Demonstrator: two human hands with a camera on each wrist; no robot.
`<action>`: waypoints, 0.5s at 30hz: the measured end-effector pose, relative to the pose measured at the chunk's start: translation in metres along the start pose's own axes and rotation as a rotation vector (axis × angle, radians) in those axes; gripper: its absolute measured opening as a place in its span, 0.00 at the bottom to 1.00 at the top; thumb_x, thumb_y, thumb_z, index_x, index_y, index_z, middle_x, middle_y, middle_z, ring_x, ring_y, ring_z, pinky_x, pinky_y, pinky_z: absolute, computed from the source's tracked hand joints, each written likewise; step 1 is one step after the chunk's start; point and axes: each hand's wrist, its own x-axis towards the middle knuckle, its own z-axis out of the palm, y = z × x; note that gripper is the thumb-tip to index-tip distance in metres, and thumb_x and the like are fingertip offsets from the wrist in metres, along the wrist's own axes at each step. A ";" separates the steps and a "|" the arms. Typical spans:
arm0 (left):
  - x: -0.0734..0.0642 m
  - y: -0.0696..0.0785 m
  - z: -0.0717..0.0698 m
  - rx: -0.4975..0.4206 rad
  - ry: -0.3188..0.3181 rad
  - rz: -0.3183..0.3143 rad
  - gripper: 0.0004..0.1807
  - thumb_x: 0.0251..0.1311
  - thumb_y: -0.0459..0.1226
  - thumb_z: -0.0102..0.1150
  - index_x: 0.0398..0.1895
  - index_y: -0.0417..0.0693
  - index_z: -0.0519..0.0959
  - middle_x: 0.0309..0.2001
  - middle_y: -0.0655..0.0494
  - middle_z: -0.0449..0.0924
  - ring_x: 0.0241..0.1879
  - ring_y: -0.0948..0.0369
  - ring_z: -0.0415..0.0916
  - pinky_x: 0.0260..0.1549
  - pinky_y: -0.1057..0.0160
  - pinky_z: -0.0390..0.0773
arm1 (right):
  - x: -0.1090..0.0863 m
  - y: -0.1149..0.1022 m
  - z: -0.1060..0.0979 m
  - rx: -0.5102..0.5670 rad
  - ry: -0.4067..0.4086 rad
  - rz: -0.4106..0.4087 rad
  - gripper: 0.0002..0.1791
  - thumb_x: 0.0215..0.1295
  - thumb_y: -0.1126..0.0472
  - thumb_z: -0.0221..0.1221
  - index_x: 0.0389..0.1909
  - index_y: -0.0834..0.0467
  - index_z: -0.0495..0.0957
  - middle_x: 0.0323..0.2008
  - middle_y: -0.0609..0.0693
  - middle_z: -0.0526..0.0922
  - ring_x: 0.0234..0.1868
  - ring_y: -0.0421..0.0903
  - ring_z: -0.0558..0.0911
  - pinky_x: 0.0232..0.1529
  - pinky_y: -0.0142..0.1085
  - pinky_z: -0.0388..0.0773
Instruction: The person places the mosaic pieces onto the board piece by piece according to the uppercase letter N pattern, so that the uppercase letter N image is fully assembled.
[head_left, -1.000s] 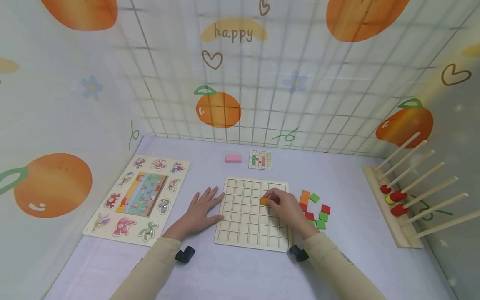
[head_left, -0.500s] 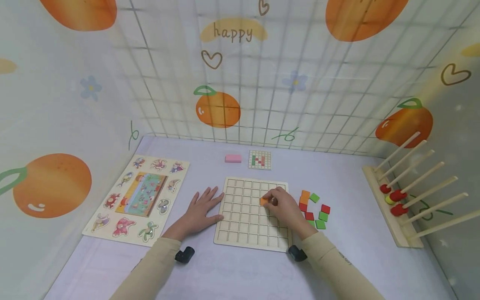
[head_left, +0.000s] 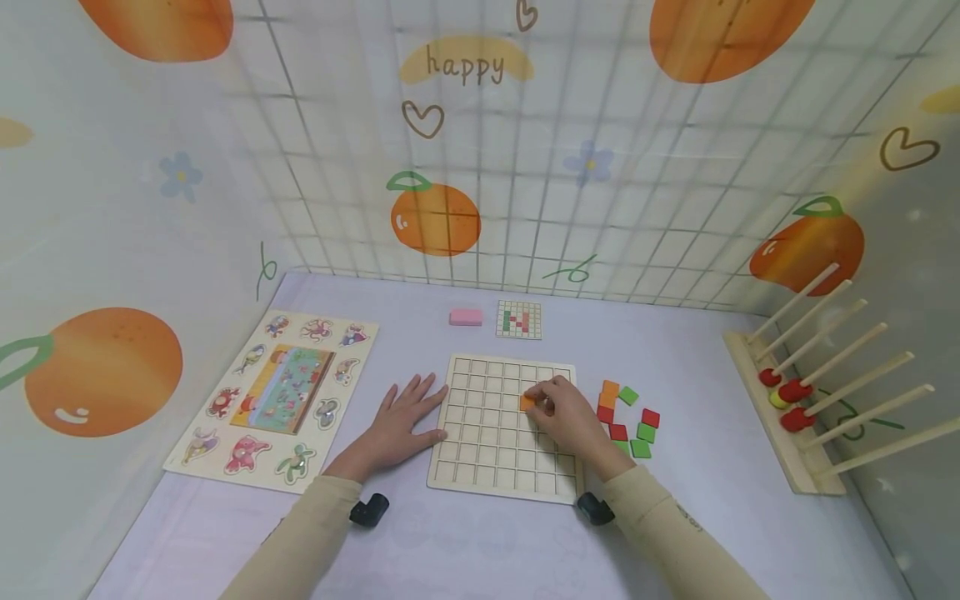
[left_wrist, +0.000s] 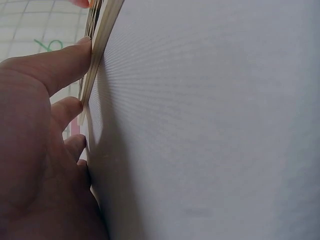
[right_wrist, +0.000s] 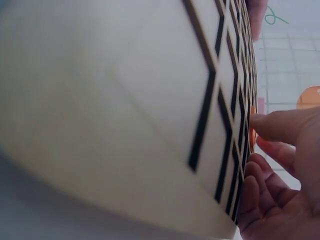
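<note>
A wooden grid board [head_left: 487,425] lies flat in the middle of the table. My right hand [head_left: 573,417] is over its right half, with thumb and index finger pinching an orange square tile [head_left: 527,403] at one of the upper cells. In the right wrist view, the same orange tile [right_wrist: 252,131] sits at the board's surface under the fingertips, the other fingers curled. My left hand [head_left: 399,423] rests palm down with fingers spread, its thumb and index fingertip at the board's left edge. Seen from the left wrist, the thumb [left_wrist: 65,65] touches that edge.
Right of the board lie loose orange, red and green tiles [head_left: 647,433]. Behind it are a small pattern card [head_left: 519,320] and a pink block [head_left: 466,317]. A sea-animal puzzle board [head_left: 341,337] lies left; a peg rack [head_left: 783,417] with red and yellow beads stands right.
My right thumb and fingers have shifted slightly left at the orange tile, which stays around the same cell. My left hand and the board have held still.
</note>
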 end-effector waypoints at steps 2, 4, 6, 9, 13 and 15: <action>0.000 0.000 0.000 -0.001 -0.001 0.002 0.42 0.68 0.58 0.58 0.81 0.56 0.58 0.82 0.52 0.43 0.81 0.50 0.34 0.77 0.41 0.29 | 0.000 0.001 0.000 0.002 0.002 -0.005 0.15 0.65 0.59 0.69 0.52 0.52 0.85 0.39 0.45 0.75 0.39 0.44 0.74 0.39 0.35 0.78; 0.000 0.000 0.001 0.000 0.000 0.005 0.42 0.68 0.58 0.58 0.81 0.56 0.58 0.82 0.51 0.43 0.81 0.50 0.34 0.77 0.41 0.29 | -0.001 0.001 0.000 0.006 0.006 -0.005 0.16 0.65 0.58 0.69 0.53 0.51 0.84 0.39 0.44 0.76 0.40 0.44 0.74 0.40 0.35 0.79; 0.000 -0.001 0.001 0.003 -0.001 0.002 0.42 0.68 0.59 0.58 0.81 0.56 0.58 0.82 0.52 0.43 0.81 0.50 0.34 0.77 0.41 0.29 | -0.003 0.001 -0.001 0.024 0.009 0.005 0.16 0.65 0.58 0.69 0.53 0.51 0.84 0.40 0.45 0.77 0.41 0.44 0.74 0.42 0.35 0.80; 0.000 -0.001 0.001 0.009 -0.001 -0.004 0.42 0.68 0.59 0.57 0.81 0.57 0.58 0.82 0.53 0.43 0.81 0.51 0.34 0.77 0.42 0.29 | -0.005 0.002 -0.003 0.058 0.012 0.033 0.16 0.65 0.57 0.69 0.53 0.50 0.83 0.42 0.45 0.78 0.43 0.45 0.75 0.44 0.35 0.81; 0.000 0.000 0.001 0.003 0.004 -0.003 0.42 0.68 0.58 0.58 0.81 0.57 0.58 0.82 0.52 0.44 0.81 0.51 0.34 0.77 0.42 0.29 | -0.008 0.005 -0.007 0.085 0.018 0.077 0.17 0.65 0.57 0.68 0.54 0.48 0.83 0.45 0.44 0.78 0.43 0.44 0.77 0.44 0.35 0.83; 0.000 0.001 0.000 0.000 0.011 0.003 0.42 0.68 0.58 0.58 0.80 0.56 0.59 0.82 0.52 0.44 0.81 0.50 0.35 0.77 0.41 0.30 | -0.009 0.007 -0.010 0.084 0.026 0.087 0.17 0.66 0.57 0.68 0.54 0.48 0.82 0.45 0.45 0.78 0.43 0.45 0.77 0.45 0.36 0.83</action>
